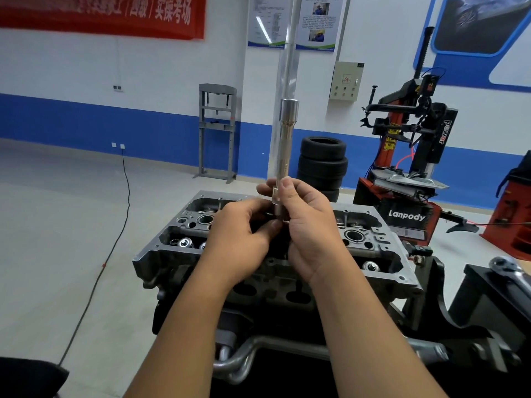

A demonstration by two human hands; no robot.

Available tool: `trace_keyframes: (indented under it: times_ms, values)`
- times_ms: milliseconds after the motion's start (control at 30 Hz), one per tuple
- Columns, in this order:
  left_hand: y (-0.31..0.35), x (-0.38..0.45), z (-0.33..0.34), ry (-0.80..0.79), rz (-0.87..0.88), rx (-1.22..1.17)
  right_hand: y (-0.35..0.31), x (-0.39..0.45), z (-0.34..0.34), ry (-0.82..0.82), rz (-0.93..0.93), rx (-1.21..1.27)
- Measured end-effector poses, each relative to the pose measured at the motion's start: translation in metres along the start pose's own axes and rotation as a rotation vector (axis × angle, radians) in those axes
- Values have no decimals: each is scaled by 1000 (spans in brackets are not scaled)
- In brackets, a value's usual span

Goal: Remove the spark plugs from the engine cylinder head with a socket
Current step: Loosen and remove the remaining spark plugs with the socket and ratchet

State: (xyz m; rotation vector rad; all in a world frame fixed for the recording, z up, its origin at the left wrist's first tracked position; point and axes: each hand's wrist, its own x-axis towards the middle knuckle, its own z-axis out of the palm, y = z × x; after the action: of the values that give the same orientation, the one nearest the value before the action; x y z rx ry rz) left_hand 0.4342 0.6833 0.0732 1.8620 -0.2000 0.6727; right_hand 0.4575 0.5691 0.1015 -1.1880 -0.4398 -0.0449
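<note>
We take the cylinder head (172, 254) as landmark; it sits on a dark stand, centre frame, valve side up, with open bores showing left and right of our hands.

Far left of the cylinder head, a black cable (120, 231) runs across the floor to a wall socket. Behind the cylinder head, left of centre, a grey shop press (217, 130) stands against the blue-and-white wall.

Above the middle of the cylinder head, our left hand (238, 242) has fingers curled, its tips pinching at the lower end of the tool; what exactly it pinches is hidden between both hands, cannot tell. Just right of it, touching, our right hand (310, 228) grips the long socket (286, 139) with thumb and fingers wrapped round its lower shaft. The socket stands upright, wide end at the top, held above the cylinder head, not seated in any bore.

Behind the cylinder head, just right of the socket, a stack of tires (323, 162). Further right, a red-black tire changer (408, 168). Right of the cylinder head, near the frame edge, a ratchet (505, 268) lies on the black stand.
</note>
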Motion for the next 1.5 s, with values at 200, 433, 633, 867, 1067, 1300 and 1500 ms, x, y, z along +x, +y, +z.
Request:
trace_keyframes:
  times_ms: [200, 433, 633, 867, 1067, 1300, 1500]
  values:
    - [1, -4, 3, 108, 11, 14, 1, -1, -1, -14, -31, -6]
    - [0, -1, -2, -31, -8, -37, 2, 0, -2, -20, -28, -43]
    - [-2, -2, 3, 97, -10, -9, 1, 0, -1, -2, -45, -8]
    - [0, 0, -2, -56, -37, -24, 3, 1, -1, -3, -39, -64]
    - [1, -4, 5, 136, -6, 58, 2, 0, -2, -13, -39, -26]
    - [-1, 0, -2, -52, -14, -11, 1, 0, -1, -22, -24, -36]
    - [-3, -1, 4, 98, 14, 69, 0, -1, 0, 14, -31, 7]
